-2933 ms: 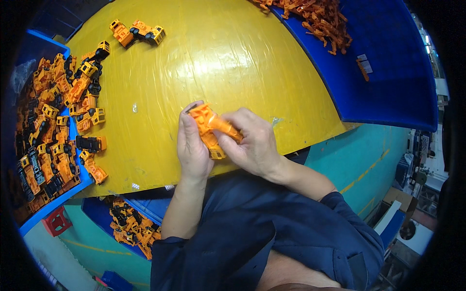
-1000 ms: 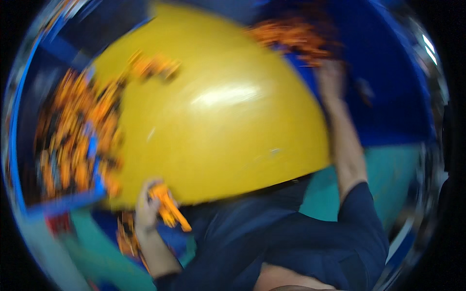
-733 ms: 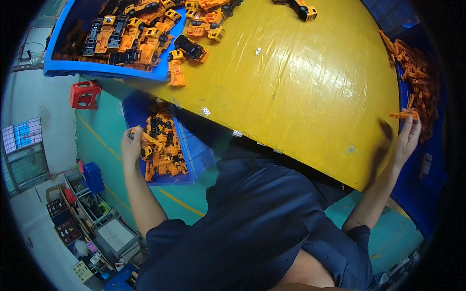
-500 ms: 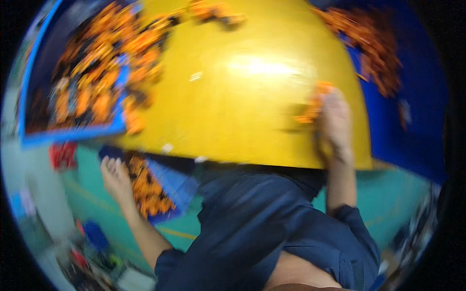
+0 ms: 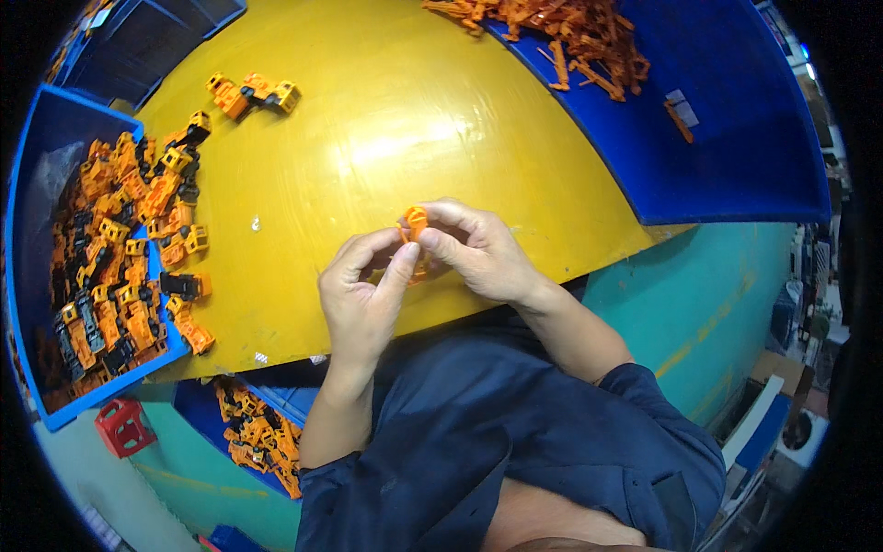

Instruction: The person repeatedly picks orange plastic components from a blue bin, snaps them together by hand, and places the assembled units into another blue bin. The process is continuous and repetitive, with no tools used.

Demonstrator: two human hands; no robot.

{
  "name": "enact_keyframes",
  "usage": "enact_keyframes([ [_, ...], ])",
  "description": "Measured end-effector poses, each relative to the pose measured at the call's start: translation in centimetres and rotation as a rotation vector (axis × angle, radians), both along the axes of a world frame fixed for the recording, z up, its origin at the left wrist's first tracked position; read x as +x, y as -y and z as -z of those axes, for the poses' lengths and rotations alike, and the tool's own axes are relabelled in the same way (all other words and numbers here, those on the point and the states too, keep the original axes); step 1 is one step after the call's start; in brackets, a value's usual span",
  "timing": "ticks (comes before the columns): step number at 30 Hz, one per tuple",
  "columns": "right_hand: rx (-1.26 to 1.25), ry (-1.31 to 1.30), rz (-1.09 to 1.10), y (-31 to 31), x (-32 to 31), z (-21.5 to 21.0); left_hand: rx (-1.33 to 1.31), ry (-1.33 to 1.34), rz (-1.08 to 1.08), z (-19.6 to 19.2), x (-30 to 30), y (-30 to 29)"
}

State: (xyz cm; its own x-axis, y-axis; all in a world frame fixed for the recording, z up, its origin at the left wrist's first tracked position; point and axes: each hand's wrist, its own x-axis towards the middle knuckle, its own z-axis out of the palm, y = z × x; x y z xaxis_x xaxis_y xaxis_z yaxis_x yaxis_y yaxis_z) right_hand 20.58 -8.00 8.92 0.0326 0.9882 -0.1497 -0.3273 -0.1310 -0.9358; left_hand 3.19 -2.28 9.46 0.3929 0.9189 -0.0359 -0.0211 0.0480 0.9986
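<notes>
Most of the small orange part [image 5: 416, 221] is covered by the fingers of the left hand [image 5: 363, 294] and right hand [image 5: 478, 253], so its shape cannot be told. The pile of orange pieces [image 5: 561, 28] is cut off at the upper rim. The blue bin of toy trucks [image 5: 41, 147] fades into the dark left edge (its far trucks too small to separate). The lower bin [image 5: 258, 432] is half hidden under the yellow table [image 5: 441, 110].

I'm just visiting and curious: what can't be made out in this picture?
- Head view: the orange part is mostly hidden by the left hand and right hand; its shape is unclear.
- The blue bin under the table is half hidden by the yellow table.
- The toy pieces in the left tray are too small to distinguish.
</notes>
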Motion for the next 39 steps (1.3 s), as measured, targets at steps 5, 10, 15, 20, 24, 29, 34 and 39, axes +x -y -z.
enact_keyframes([
  [5,0.004,0.080,0.112,-0.2,-1.7,1.2,-0.117,0.095,-0.065,1.5,-0.4,0.2],
  [10,-0.095,-0.207,0.046,-0.1,-1.9,1.7,-0.161,0.170,-0.022,2.1,-0.6,0.0],
  [15,-0.237,-0.241,-0.022,0.2,0.1,2.2,-0.232,0.070,0.153,1.8,-0.6,-2.4],
  [20,-0.079,0.041,0.099,1.1,0.7,3.1,0.388,-0.634,-0.096,0.8,-0.9,-12.4],
  [24,-0.139,0.235,0.013,1.7,1.0,3.0,0.914,-0.829,-0.326,1.6,1.3,-20.8],
  [29,-0.023,0.375,0.056,1.8,0.8,3.4,0.700,-1.001,-0.299,3.5,4.2,-23.9],
  [34,0.048,0.435,0.089,2.0,1.2,3.5,0.673,-0.924,-0.092,3.2,2.5,-17.9],
  [39,0.055,0.532,0.055,1.4,1.1,3.3,0.267,-0.864,-0.234,1.4,3.0,-16.8],
])
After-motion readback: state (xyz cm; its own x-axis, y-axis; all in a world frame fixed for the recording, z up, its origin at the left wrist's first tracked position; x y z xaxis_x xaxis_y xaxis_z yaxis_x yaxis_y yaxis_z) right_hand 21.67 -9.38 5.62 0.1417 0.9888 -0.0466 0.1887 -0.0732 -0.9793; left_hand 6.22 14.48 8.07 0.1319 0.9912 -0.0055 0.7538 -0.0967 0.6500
